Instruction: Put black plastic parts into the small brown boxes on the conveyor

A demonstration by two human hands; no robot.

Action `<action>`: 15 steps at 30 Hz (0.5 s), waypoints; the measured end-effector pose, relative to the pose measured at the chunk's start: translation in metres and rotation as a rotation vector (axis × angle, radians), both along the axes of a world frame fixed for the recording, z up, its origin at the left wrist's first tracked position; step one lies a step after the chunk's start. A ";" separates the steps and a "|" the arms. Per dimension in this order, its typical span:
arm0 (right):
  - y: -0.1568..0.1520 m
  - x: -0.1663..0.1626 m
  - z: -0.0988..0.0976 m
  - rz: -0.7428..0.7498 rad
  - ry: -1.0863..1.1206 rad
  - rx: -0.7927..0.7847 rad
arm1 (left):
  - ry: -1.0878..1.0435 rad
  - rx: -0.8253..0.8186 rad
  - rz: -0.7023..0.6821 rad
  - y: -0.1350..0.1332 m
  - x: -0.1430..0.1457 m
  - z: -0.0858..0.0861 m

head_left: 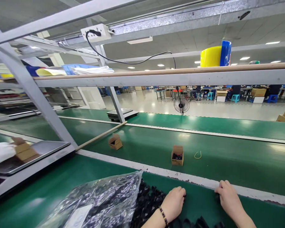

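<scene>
My left hand (173,204), with a beaded bracelet at the wrist, is closed, fingers curled down beside a heap of small black parts (148,201). A dark bit shows at its fingertips, too small to name. To the right, near the white strip, my right hand (228,198) is closed too, its fingers pinched around a small black part (217,197) that is mostly hidden. The heap spills from a clear plastic bag (104,196) with a white label. More loose black parts (200,222) lie between my forearms at the bottom edge.
On the green belt (228,152) beyond stand a small carton (177,160) holding dark pieces and another open carton (115,142). A yellow loop (198,155) lies there. At left, a person's gloved hand (2,152) is near a carton (25,150) on a scale (47,147).
</scene>
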State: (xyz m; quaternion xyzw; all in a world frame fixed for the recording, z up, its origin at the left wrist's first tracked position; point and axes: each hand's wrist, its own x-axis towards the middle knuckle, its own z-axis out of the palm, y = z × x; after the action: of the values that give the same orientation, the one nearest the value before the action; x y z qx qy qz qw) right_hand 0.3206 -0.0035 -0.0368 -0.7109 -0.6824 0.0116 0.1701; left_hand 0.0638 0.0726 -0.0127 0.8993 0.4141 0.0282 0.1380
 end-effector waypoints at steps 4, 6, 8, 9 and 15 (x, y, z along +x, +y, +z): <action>-0.002 -0.010 0.009 -0.035 -0.013 -0.003 | 0.046 0.030 0.005 0.003 0.007 -0.007; -0.001 -0.020 0.011 -0.047 -0.036 -0.079 | 0.039 0.041 -0.001 0.005 0.007 -0.011; 0.001 -0.028 0.012 -0.046 -0.062 -0.160 | 0.004 0.046 -0.006 0.009 0.005 -0.016; 0.003 -0.031 0.011 -0.044 -0.074 -0.185 | -0.019 0.045 -0.011 0.011 0.004 -0.019; 0.009 -0.033 0.010 -0.018 -0.104 -0.132 | -0.203 -0.022 -0.051 0.029 -0.001 -0.036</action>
State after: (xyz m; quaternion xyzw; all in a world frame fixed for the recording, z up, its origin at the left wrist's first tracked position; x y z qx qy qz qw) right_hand 0.2873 0.0051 -0.0265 -0.7263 -0.6816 0.0183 0.0873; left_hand 0.0627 0.1011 -0.0482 0.9004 0.3754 0.1114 0.1898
